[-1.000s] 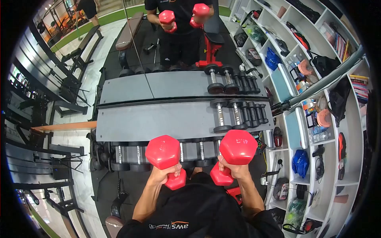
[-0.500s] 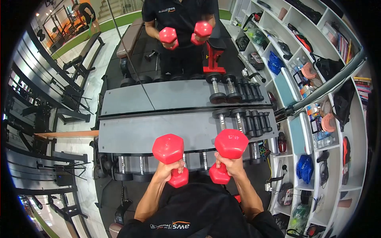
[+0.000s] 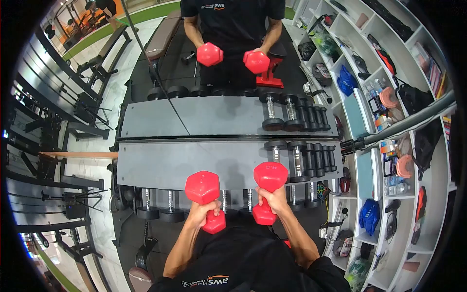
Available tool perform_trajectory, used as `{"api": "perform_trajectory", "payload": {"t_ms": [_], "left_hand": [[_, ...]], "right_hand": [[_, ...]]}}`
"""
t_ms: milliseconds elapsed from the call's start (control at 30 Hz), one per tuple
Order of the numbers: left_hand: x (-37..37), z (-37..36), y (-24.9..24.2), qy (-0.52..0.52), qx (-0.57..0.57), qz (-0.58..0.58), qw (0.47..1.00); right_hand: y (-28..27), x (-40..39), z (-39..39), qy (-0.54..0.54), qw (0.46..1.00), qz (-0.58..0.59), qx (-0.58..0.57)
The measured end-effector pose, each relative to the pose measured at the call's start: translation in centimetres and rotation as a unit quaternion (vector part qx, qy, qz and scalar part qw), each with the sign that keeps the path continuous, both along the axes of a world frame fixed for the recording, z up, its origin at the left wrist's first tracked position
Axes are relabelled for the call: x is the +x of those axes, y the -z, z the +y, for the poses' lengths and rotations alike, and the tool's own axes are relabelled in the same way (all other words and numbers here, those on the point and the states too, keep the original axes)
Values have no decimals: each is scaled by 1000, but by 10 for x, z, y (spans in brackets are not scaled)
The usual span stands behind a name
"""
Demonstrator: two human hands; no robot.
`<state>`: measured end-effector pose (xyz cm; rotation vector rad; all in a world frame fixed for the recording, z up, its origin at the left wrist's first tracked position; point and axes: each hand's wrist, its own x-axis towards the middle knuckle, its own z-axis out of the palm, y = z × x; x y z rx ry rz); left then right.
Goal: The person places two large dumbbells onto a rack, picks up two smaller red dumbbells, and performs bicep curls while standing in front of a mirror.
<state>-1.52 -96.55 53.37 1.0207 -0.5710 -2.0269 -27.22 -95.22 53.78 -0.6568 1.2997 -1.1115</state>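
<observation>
My left hand (image 3: 205, 212) is wrapped round the handle of a red hexagonal dumbbell (image 3: 202, 187). A matching red dumbbell (image 3: 270, 176) is gripped by my right hand (image 3: 274, 199). Both weights point roughly upright in the view, with one head above each fist and the other below. They are apart from each other, in front of my black shirt (image 3: 228, 263). Behind them lies the grey top of a dumbbell rack (image 3: 170, 163). A mirror (image 3: 180, 114) reflects my body, with both red dumbbells held at about waist height.
Chrome-handled and black dumbbells (image 3: 297, 160) stand at the rack's right end; several more sit on the tier below. White shelves (image 3: 357, 194) with bags and bottles line the right side. Gym machines (image 3: 63, 190) are at the left. Another person (image 3: 104, 7) bends at the far upper left.
In the mirror both dumbbells have dropped from chest to about waist height. In direct view, the right one has shifted left and the left one slightly down. Both grips stay closed.
</observation>
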Motion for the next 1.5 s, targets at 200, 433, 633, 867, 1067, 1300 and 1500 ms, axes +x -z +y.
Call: {"api": "perform_trajectory", "payload": {"t_ms": [200,433,633,867,1067,1300,1500], "left_hand": [[-8,-3,22,-12,31,-34,999],[-14,-13,31,-38,41,-58,997],[-12,-17,42,-41,52,-63,996],[-16,-31,56,-49,68,-64,994],[-27,-46,75,-43,80,-79,993],[-41,-67,91,-7,110,-94,989],[-57,-82,116,26,110,-120,986]], "right_hand": [[20,1,-29,11,1000,-5,20],[73,-11,-65,-8,996,27,83],[106,-16,-95,15,991,29,132],[131,-17,-107,11,986,49,161],[148,-23,-114,21,984,39,172],[159,-26,-120,20,981,42,190],[152,-27,-119,26,978,34,205]]}}
